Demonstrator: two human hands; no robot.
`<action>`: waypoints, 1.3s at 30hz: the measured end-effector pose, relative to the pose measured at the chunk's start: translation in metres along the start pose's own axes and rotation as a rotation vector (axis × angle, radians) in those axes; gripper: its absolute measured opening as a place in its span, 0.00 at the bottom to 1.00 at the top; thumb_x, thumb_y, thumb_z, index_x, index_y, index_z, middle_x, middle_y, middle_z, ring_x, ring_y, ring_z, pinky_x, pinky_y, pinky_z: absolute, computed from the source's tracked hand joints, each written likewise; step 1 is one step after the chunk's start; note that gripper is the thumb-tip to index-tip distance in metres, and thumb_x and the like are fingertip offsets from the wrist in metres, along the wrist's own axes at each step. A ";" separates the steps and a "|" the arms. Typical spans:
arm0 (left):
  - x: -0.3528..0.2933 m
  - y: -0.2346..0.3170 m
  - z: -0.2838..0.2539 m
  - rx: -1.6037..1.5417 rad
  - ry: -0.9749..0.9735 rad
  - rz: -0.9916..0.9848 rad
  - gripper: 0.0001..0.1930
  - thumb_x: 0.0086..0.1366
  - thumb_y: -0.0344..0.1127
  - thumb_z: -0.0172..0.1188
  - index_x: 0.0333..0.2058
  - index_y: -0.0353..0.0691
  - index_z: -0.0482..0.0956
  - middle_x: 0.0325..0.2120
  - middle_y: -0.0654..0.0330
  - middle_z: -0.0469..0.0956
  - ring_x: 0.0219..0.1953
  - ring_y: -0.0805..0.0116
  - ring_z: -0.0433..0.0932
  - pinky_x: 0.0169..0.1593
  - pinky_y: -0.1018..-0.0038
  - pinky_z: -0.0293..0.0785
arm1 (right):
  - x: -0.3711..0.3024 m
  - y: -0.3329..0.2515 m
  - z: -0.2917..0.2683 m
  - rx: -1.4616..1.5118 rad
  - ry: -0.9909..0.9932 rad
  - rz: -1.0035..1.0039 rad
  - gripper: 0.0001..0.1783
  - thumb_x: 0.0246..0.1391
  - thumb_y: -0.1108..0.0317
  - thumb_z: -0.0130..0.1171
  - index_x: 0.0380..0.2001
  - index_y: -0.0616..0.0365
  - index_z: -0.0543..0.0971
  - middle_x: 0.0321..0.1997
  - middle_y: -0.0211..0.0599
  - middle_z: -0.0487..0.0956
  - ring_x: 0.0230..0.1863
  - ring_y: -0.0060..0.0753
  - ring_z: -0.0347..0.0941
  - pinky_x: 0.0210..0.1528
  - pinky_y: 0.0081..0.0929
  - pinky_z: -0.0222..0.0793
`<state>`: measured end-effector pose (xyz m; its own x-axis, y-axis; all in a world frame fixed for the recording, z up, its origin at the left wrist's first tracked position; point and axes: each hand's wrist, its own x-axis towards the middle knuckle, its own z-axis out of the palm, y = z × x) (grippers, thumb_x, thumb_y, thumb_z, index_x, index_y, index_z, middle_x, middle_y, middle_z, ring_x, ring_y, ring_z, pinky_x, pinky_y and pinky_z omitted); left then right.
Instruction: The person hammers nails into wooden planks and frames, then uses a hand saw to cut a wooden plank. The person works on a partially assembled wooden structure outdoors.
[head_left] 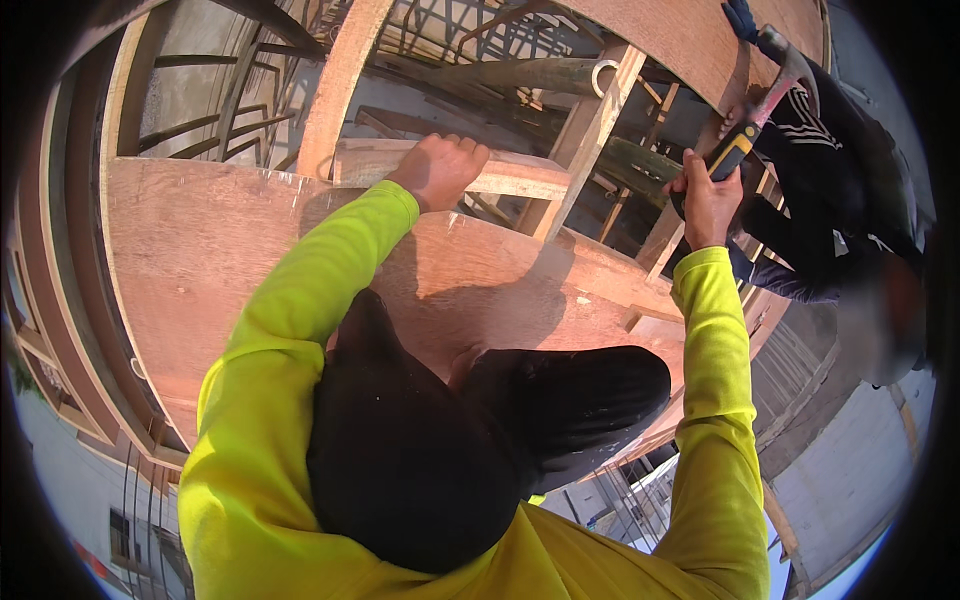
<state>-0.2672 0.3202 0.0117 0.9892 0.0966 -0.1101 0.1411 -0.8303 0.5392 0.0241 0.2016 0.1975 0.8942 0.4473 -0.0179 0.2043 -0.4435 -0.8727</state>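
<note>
My left hand [440,172] is closed over the top of a short wooden block [528,178]. The block lies between two upright lumber pieces, along the edge of a reddish plywood sheet [200,235]. Raised at the right, my right hand [712,200] grips a hammer [738,148] by its black and yellow handle. The hammer's metal head points up and away, apart from the block. My bent knees, in black, are over the plywood.
A person in dark clothing [830,170] is close by at the right, near the hammer head. Beyond the plywood are open gaps with steel bars and a thick round pole [540,76]. Another plywood sheet [680,35] lies at the far side.
</note>
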 end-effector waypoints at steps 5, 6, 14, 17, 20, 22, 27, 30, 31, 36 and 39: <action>0.009 -0.011 -0.003 0.020 -0.050 -0.028 0.19 0.53 0.28 0.65 0.44 0.38 0.73 0.37 0.54 0.78 0.44 0.54 0.82 0.44 0.61 0.80 | -0.071 -0.010 -0.067 -0.929 -1.029 0.448 0.36 0.64 0.61 0.60 0.69 0.60 0.60 0.44 0.56 0.80 0.38 0.39 0.80 0.44 0.35 0.77; 0.010 -0.007 -0.005 0.024 -0.089 -0.023 0.19 0.53 0.28 0.64 0.45 0.38 0.73 0.38 0.54 0.78 0.45 0.54 0.81 0.45 0.60 0.80 | -0.061 -0.015 -0.062 -0.833 -0.945 0.459 0.30 0.63 0.62 0.63 0.62 0.61 0.65 0.36 0.49 0.78 0.30 0.31 0.78 0.35 0.30 0.76; -0.010 0.030 -0.008 0.108 -0.111 -0.277 0.18 0.59 0.27 0.61 0.49 0.43 0.74 0.46 0.57 0.76 0.53 0.57 0.77 0.56 0.50 0.74 | -0.108 -0.037 -0.073 -0.517 -0.640 0.729 0.22 0.59 0.73 0.57 0.55 0.63 0.67 0.26 0.30 0.72 0.23 0.24 0.73 0.25 0.27 0.73; -0.014 0.028 -0.006 0.131 -0.081 -0.296 0.14 0.63 0.31 0.61 0.48 0.45 0.75 0.46 0.58 0.78 0.53 0.59 0.78 0.55 0.50 0.75 | -0.095 0.019 -0.060 -0.812 -0.822 0.540 0.24 0.60 0.70 0.60 0.57 0.66 0.67 0.26 0.34 0.74 0.21 0.25 0.73 0.23 0.28 0.71; 0.000 0.021 -0.016 0.150 -0.161 -0.301 0.16 0.62 0.29 0.61 0.49 0.46 0.76 0.47 0.59 0.79 0.54 0.58 0.78 0.57 0.53 0.73 | -0.064 0.035 -0.044 -0.822 -0.945 0.629 0.26 0.60 0.67 0.63 0.57 0.67 0.68 0.26 0.37 0.76 0.20 0.26 0.73 0.21 0.29 0.70; -0.004 0.013 -0.011 0.114 -0.161 -0.311 0.19 0.59 0.27 0.62 0.49 0.45 0.75 0.49 0.60 0.78 0.55 0.59 0.78 0.57 0.55 0.72 | -0.037 0.007 -0.038 -0.676 -0.922 0.650 0.25 0.60 0.67 0.64 0.56 0.67 0.69 0.25 0.35 0.76 0.19 0.26 0.72 0.21 0.28 0.69; -0.012 0.018 -0.014 0.167 -0.133 -0.319 0.22 0.57 0.26 0.63 0.51 0.45 0.75 0.49 0.60 0.78 0.54 0.58 0.78 0.56 0.57 0.73 | 0.055 -0.086 -0.018 -0.020 -0.301 0.056 0.10 0.63 0.66 0.63 0.38 0.60 0.75 0.20 0.30 0.75 0.18 0.24 0.73 0.23 0.24 0.73; -0.006 0.012 -0.008 0.187 -0.118 -0.261 0.22 0.60 0.27 0.63 0.53 0.46 0.75 0.48 0.59 0.79 0.52 0.57 0.79 0.56 0.57 0.74 | 0.092 -0.075 -0.004 0.152 -0.038 -0.135 0.07 0.63 0.69 0.61 0.32 0.59 0.75 0.23 0.35 0.78 0.19 0.28 0.76 0.25 0.26 0.77; -0.002 0.012 -0.010 0.162 -0.130 -0.257 0.22 0.59 0.27 0.63 0.53 0.46 0.75 0.48 0.60 0.79 0.52 0.57 0.79 0.55 0.57 0.74 | 0.081 -0.054 -0.001 0.169 0.002 -0.115 0.06 0.63 0.71 0.60 0.33 0.59 0.76 0.25 0.37 0.79 0.20 0.29 0.77 0.26 0.26 0.78; 0.000 0.004 -0.010 0.132 -0.082 -0.254 0.23 0.58 0.26 0.62 0.53 0.45 0.75 0.48 0.60 0.79 0.52 0.58 0.79 0.55 0.59 0.73 | 0.007 0.070 -0.059 -0.529 -0.625 -0.561 0.20 0.61 0.75 0.60 0.55 0.63 0.71 0.28 0.38 0.77 0.19 0.25 0.74 0.28 0.25 0.77; -0.010 0.022 -0.006 0.107 -0.134 -0.289 0.24 0.56 0.23 0.62 0.53 0.44 0.74 0.48 0.61 0.78 0.54 0.58 0.78 0.56 0.60 0.73 | 0.009 -0.019 -0.050 -0.549 -0.972 0.502 0.21 0.60 0.72 0.62 0.55 0.65 0.71 0.26 0.32 0.76 0.17 0.22 0.71 0.26 0.24 0.73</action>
<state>-0.2735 0.3049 0.0298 0.8939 0.2695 -0.3581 0.4032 -0.8326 0.3798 0.0477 0.1754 0.2386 0.3007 0.4216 -0.8555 0.2731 -0.8975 -0.3463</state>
